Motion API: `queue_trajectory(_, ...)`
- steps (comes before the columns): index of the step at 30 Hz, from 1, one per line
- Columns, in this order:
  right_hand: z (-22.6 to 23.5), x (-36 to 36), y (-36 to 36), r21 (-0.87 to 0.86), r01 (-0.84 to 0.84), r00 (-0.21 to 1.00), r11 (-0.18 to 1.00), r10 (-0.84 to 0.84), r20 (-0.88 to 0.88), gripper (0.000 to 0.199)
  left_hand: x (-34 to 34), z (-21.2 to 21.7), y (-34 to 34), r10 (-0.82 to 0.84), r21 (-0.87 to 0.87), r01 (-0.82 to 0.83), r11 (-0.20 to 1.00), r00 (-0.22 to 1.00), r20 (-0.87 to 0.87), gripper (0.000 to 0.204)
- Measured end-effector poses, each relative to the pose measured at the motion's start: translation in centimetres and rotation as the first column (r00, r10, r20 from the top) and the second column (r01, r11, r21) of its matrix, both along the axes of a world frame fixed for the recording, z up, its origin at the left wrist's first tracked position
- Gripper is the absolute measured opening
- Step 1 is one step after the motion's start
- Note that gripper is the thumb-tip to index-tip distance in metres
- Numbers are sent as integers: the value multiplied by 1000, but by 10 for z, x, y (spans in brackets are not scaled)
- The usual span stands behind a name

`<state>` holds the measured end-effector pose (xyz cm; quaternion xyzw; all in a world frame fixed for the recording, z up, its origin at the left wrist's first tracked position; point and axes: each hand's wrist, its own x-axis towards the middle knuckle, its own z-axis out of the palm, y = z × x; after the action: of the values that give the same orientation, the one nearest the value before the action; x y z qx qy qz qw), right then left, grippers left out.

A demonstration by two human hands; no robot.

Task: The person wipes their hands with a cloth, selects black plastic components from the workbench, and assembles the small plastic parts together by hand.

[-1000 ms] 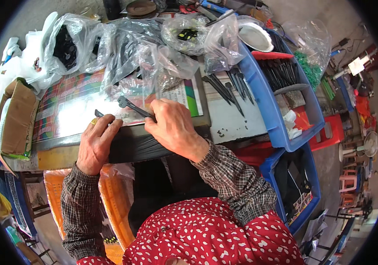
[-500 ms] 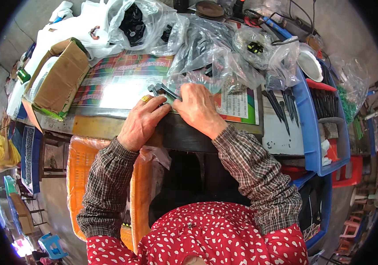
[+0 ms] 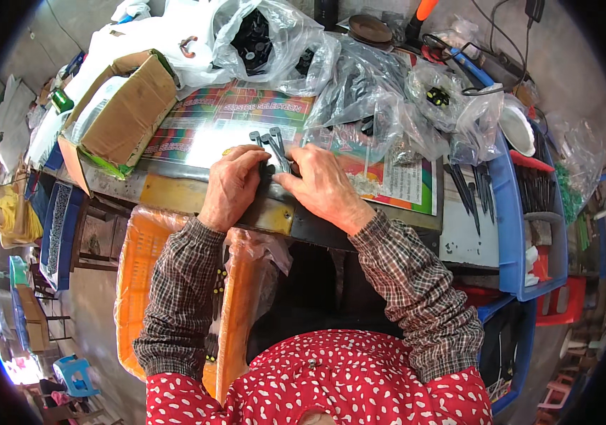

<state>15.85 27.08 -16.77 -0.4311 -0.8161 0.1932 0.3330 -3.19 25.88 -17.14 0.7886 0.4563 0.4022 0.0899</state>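
Between my hands, just above the table's near edge, stands a small bundle of dark grey, stick-like plastic pieces (image 3: 276,147) with wider ends pointing up and away. Curled fingers of my left hand (image 3: 232,188) hold its lower part from the left. My right hand (image 3: 324,185) grips it from the right, thumb and bent fingers against the pieces. Their lower ends are hidden by my fingers, and the exact kind cannot be made out. Under the hands lies a glossy printed sheet (image 3: 197,134) covering the tabletop.
A cardboard box (image 3: 136,106) sits at the left. Clear bags of black parts (image 3: 253,42) line the back. Black spikes (image 3: 467,195) lie at the right beside a blue tray (image 3: 510,241). An orange plastic-lined crate (image 3: 136,262) stands below the near edge. A person in yellow sits far left.
The bundle has swung from slanting leftward to more upright, and its pieces now fan slightly. My hands have closed in lower around it. The whole view has shifted a little.
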Motion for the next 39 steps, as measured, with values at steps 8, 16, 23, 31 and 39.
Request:
queue_trajectory(8,25,61,-45,94,49,998,994,-44,-52,26,33,11,-2,312,59,-307,950,932,-183,34)
queue_trajectory(16,31,185,-86,145,435,893,889,-446,55,14,36,8,5,309,-126,-340,932,926,-219,35)
queue_trajectory(23,39,248,-98,232,652,681,722,-692,240,12,37,21,18,327,-231,-395,889,901,-285,44)
queue_trajectory(31,21,272,-89,80,706,652,704,-689,316,17,30,12,46,285,-157,-356,921,892,-350,42)
queue_trajectory(39,28,284,-90,40,663,697,748,-636,330,16,25,11,50,302,-292,-341,893,938,-172,31)
